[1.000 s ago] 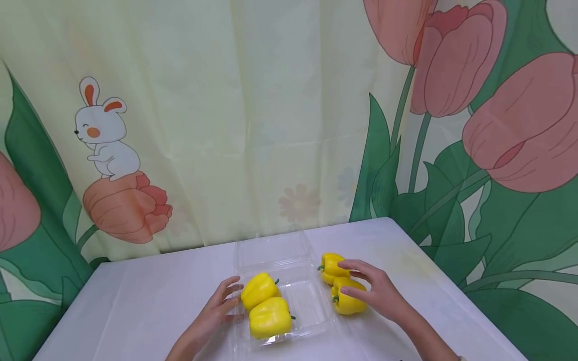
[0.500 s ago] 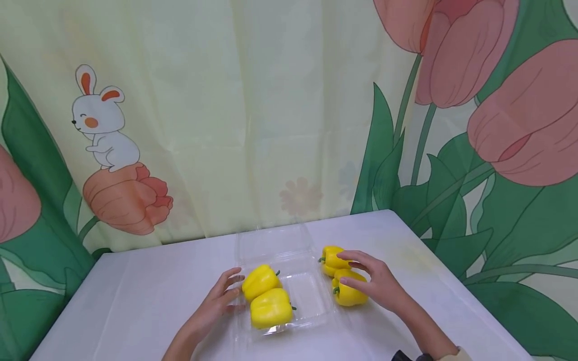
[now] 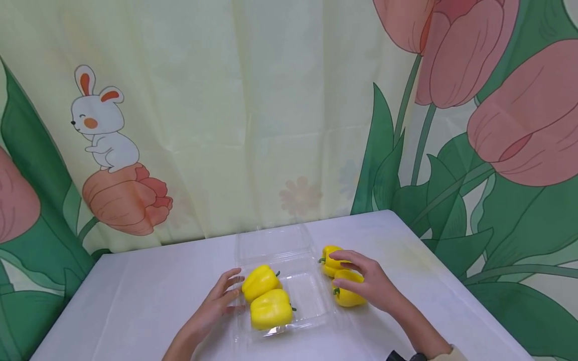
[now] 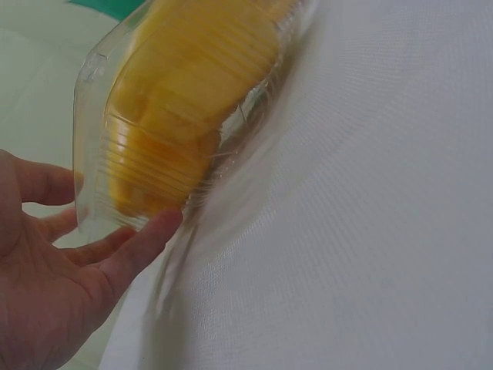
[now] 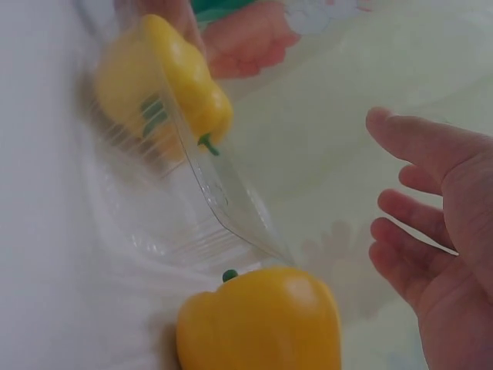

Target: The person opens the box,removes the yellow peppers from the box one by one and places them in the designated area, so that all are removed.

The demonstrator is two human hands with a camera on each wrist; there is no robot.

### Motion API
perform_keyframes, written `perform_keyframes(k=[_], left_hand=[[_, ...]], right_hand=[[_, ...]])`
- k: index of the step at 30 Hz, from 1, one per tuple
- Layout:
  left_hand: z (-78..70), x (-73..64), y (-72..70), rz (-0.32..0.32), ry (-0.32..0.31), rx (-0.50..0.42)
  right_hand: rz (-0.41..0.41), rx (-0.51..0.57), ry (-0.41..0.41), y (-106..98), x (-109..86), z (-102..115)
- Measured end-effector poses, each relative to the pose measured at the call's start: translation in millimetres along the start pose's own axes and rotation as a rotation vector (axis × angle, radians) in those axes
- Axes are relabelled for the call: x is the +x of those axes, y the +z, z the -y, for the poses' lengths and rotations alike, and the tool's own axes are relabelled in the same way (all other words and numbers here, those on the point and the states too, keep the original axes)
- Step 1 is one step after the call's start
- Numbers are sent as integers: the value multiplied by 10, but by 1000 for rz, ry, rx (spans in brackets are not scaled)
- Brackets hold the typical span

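Note:
Two yellow bell peppers lie in the left half of a clear plastic clamshell box (image 3: 309, 296): a rear one (image 3: 260, 283) and a front one (image 3: 272, 309). Along the box's left side is my left hand (image 3: 212, 306), its relaxed fingers and thumb touching the plastic wall; through that wall the left wrist view shows yellow peppers (image 4: 192, 69). Right of the box, two more peppers sit on the table, one behind (image 3: 330, 255) and one in front (image 3: 348, 297). My right hand (image 3: 377, 283) hovers over them with fingers spread, partly covering both. The right wrist view shows a gap between fingers and pepper (image 5: 262, 324).
The box's raised-edge lid (image 3: 273, 243) lies folded back towards the rear of the white table (image 3: 149, 301). Behind the table hangs a curtain (image 3: 203, 125) printed with tulips and a rabbit. A dark object (image 3: 406, 356) shows near my right sleeve.
The head view has tilted down slightly, then steadied. My right hand has shifted a little left over the two loose peppers. The left hand stays at the box's side.

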State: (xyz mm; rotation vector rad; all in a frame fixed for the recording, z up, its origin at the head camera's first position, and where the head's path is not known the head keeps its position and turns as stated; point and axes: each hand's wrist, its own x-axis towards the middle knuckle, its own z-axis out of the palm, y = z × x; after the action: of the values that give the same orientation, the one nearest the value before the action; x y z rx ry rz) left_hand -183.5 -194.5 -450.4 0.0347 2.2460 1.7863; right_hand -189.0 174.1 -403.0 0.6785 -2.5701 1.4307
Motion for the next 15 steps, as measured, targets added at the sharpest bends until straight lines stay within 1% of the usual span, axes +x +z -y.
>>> perform_keyframes(k=[6, 11, 15], left_hand=[[8, -7, 9, 4, 9, 2], [11, -6, 3, 3, 13, 4], [13, -8, -5, 8, 17, 6]], right_hand=[[13, 24, 2, 40, 19, 50], [17, 25, -32, 85, 48, 71], [22, 50, -47, 124, 57, 81]])
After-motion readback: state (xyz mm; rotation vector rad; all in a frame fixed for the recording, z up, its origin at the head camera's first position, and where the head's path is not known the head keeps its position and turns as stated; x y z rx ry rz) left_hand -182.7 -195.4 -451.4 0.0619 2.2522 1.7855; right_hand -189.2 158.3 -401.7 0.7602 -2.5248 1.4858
